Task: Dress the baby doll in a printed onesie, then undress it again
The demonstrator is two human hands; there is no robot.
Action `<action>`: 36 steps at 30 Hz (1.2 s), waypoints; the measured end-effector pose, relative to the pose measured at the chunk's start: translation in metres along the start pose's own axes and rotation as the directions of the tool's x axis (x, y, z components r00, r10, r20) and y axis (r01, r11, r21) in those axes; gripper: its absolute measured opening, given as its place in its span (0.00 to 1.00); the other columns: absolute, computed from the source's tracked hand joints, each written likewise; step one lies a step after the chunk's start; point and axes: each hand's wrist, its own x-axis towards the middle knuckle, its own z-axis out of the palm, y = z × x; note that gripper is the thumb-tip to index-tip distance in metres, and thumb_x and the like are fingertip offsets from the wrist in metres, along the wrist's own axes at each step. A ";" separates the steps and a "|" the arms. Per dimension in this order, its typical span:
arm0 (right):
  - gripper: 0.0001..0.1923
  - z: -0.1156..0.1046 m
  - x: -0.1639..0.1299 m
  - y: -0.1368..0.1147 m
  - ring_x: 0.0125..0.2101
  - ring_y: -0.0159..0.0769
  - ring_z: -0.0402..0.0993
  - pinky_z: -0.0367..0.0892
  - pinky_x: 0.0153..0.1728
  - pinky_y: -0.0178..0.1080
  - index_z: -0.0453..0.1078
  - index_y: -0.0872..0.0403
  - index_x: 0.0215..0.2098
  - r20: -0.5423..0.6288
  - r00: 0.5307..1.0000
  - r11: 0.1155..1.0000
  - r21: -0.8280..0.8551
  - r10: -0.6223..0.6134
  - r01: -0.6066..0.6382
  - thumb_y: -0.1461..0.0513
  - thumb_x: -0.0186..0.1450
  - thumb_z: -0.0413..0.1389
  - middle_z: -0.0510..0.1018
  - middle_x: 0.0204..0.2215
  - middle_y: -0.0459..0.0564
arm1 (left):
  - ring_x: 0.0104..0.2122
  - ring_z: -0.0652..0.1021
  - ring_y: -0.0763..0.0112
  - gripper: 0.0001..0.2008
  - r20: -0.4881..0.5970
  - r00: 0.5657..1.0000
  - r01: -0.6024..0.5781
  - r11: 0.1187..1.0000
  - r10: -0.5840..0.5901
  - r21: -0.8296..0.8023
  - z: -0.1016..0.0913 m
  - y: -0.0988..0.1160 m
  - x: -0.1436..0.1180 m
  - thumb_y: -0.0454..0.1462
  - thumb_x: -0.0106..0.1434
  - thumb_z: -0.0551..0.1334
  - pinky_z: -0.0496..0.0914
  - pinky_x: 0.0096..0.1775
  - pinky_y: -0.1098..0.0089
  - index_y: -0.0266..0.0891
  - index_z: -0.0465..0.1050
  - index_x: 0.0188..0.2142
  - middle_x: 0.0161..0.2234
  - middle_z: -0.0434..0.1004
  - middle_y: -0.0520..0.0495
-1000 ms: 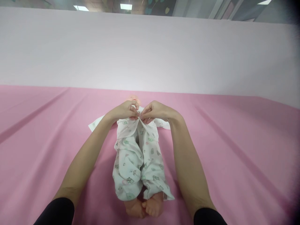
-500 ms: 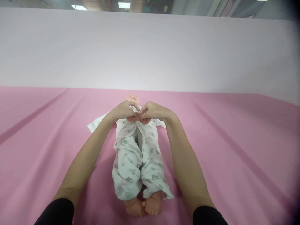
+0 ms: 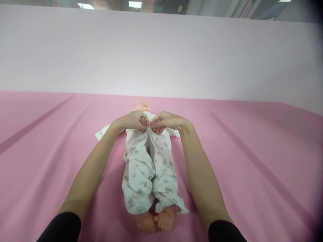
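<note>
A baby doll lies on its back, its bare feet toward me. It wears a white printed shirt and matching trousers. Over the doll's middle, my left hand pinches one front edge of the shirt. My right hand pinches the opposite edge, fingertips close to those of the left. Both edges meet between my fingers, and below that point the shirt front parts. Any fastener there is too small to make out. The sleeves spread out to both sides.
A pink sheet with long creases covers the surface under the doll. Behind it rises a plain white wall or panel. Ceiling lights show above its top edge.
My fingertips have shifted slightly at the shirt's front edges, and the left fingers are curled closer together. More of the shirt's neck area shows. The doll lies as before.
</note>
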 end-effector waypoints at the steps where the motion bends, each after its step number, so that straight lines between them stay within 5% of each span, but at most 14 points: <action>1: 0.15 0.001 0.001 0.000 0.24 0.31 0.75 0.75 0.29 0.33 0.75 0.60 0.27 -0.001 1.000 1.000 -0.014 0.015 -0.015 0.56 0.49 0.69 0.78 0.24 0.51 | 0.29 0.78 0.69 0.09 -0.007 1.000 0.005 0.999 -0.005 0.049 0.001 0.001 0.000 0.31 0.47 0.62 0.70 0.30 0.72 0.37 0.72 0.32 0.26 0.78 0.49; 9: 0.11 0.030 0.000 -0.006 0.15 0.32 0.69 0.69 0.19 0.33 0.68 0.56 0.16 -0.106 0.988 0.968 -0.214 0.109 -0.130 0.63 0.54 0.62 0.74 0.14 0.50 | 0.25 0.71 0.70 0.04 -0.152 0.988 0.029 0.919 0.034 0.393 0.029 0.001 -0.005 0.32 0.48 0.57 0.62 0.26 0.71 0.42 0.67 0.25 0.24 0.73 0.52; 13: 0.13 0.051 -0.012 0.005 0.18 0.33 0.68 0.64 0.22 0.35 0.64 0.54 0.16 -0.267 0.962 0.916 -0.397 -0.057 -0.056 0.66 0.59 0.52 0.73 0.16 0.51 | 0.26 0.69 0.69 0.05 -0.395 0.888 -0.016 0.876 0.234 0.483 0.061 -0.021 -0.013 0.31 0.53 0.54 0.61 0.29 0.69 0.41 0.66 0.28 0.24 0.68 0.52; 16: 0.07 0.070 -0.023 0.021 0.25 0.35 0.69 0.62 0.27 0.35 0.67 0.54 0.29 -0.394 0.882 0.844 -0.536 -0.259 0.008 0.65 0.62 0.49 0.74 0.22 0.49 | 0.30 0.71 0.69 0.06 -0.507 0.793 -0.130 0.907 0.338 0.402 0.081 -0.040 -0.029 0.33 0.58 0.54 0.65 0.35 0.69 0.40 0.68 0.34 0.28 0.71 0.51; 20: 0.10 0.100 -0.035 0.045 0.32 0.37 0.69 0.62 0.35 0.37 0.67 0.54 0.42 -0.529 0.762 0.871 -0.482 -0.375 0.094 0.60 0.65 0.48 0.74 0.28 0.47 | 0.42 0.74 0.67 0.08 -0.659 0.648 -0.253 0.925 0.381 0.285 0.102 -0.062 -0.060 0.36 0.64 0.52 0.67 0.47 0.66 0.39 0.69 0.38 0.41 0.75 0.45; 24: 0.12 0.124 -0.043 0.057 0.44 0.39 0.67 0.59 0.49 0.41 0.73 0.52 0.36 -0.628 0.622 0.873 -0.438 -0.468 0.215 0.55 0.66 0.51 0.74 0.39 0.51 | 0.53 0.70 0.63 0.12 -0.680 0.614 -0.234 0.915 0.401 0.329 0.116 -0.074 -0.084 0.41 0.66 0.53 0.63 0.55 0.60 0.41 0.70 0.44 0.51 0.71 0.43; 30: 0.10 0.132 -0.043 0.055 0.53 0.45 0.61 0.50 0.56 0.49 0.75 0.51 0.26 -0.565 0.627 0.819 -0.528 -0.535 0.223 0.55 0.60 0.60 0.70 0.49 0.53 | 0.46 0.72 0.64 0.11 -0.751 0.535 -0.173 0.921 0.386 0.350 0.120 -0.076 -0.088 0.44 0.64 0.58 0.65 0.50 0.61 0.42 0.73 0.41 0.43 0.73 0.45; 36: 0.10 0.128 -0.049 0.058 0.52 0.44 0.61 0.55 0.54 0.48 0.69 0.53 0.16 -0.634 0.676 0.925 -0.306 -0.375 0.227 0.64 0.55 0.57 0.70 0.49 0.50 | 0.37 0.71 0.67 0.13 -0.820 0.523 -0.129 0.973 0.232 0.192 0.120 -0.065 -0.081 0.44 0.67 0.52 0.67 0.42 0.65 0.40 0.70 0.33 0.35 0.70 0.47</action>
